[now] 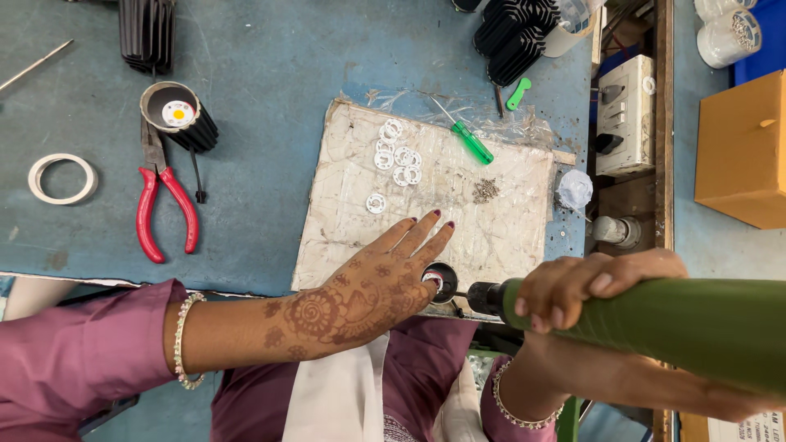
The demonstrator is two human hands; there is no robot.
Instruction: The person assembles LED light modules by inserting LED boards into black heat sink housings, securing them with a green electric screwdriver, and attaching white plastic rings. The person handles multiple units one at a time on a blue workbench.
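Partly hidden under the left hand (372,286), a small black round part (443,281) sits at the lower edge of the pale work mat (508,221), just below frame centre; what it rests on cannot be made out. The left hand lies flat, fingers spread and released, fingertips touching that part. The right hand (594,286) is clenched around a green power screwdriver (704,323), cut off at the right edge, its dark tip beside the part. White rings (397,155) lie above, and bare mat between. Red pliers (164,209) lie far left.
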